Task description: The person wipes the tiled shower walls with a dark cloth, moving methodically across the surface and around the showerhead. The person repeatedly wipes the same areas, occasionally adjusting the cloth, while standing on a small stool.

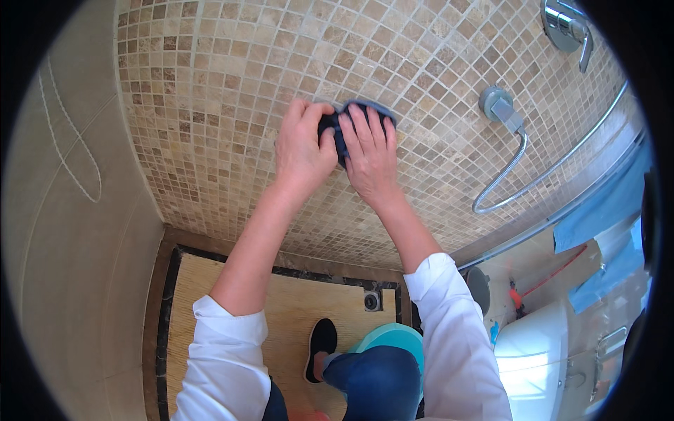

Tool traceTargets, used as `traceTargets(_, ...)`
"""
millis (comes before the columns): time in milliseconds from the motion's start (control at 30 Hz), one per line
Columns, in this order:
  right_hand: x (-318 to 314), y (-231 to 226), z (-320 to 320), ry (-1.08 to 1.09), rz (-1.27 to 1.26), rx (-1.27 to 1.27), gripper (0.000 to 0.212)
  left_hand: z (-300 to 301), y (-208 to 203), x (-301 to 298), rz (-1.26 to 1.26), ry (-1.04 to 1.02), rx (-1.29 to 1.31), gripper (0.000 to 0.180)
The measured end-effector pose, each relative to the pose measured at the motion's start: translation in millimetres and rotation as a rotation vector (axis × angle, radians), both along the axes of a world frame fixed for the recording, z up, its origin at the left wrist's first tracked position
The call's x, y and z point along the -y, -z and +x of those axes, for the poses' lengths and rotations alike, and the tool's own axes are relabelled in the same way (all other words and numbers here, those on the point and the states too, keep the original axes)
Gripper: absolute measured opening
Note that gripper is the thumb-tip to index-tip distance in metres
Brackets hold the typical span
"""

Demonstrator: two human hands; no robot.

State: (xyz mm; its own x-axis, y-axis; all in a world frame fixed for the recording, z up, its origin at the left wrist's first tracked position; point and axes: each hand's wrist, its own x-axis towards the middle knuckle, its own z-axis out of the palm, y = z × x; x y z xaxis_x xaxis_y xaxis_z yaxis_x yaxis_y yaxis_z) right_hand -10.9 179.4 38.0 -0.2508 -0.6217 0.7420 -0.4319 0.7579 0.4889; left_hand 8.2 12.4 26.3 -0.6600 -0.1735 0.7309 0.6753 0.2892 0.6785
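Note:
A dark navy cloth (pixel 382 109), folded and bunched, is held against the brown mosaic-tiled wall (pixel 246 91). My left hand (pixel 303 147) has its fingers curled at the cloth's left edge, with the thumb against it. My right hand (pixel 371 154) lies over the cloth, fingers bent slightly and holding it to the tiles. Part of the cloth is hidden under my hands. Both forearms reach up from rolled white sleeves.
To the right, a shower outlet (pixel 497 104) carries a metal hose (pixel 516 158), below a chrome mixer lever (pixel 585 50). A turquoise basin or bucket (pixel 404 337) is beside my leg. A floor drain (pixel 372 301) sits in the shower floor. A white cord (pixel 67 165) hangs at left.

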Motion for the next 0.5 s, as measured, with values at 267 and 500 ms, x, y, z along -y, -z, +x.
traceTargets(267,21,-74,-15,-0.021,-0.040,-0.216,0.052,12,-28,-4,0.039,-0.052,-0.199,0.058)
traceTargets(500,-14,-31,-8,-0.029,-0.007,-0.114,0.053,9,-10,-14,-0.086,-0.001,-0.052,0.059)
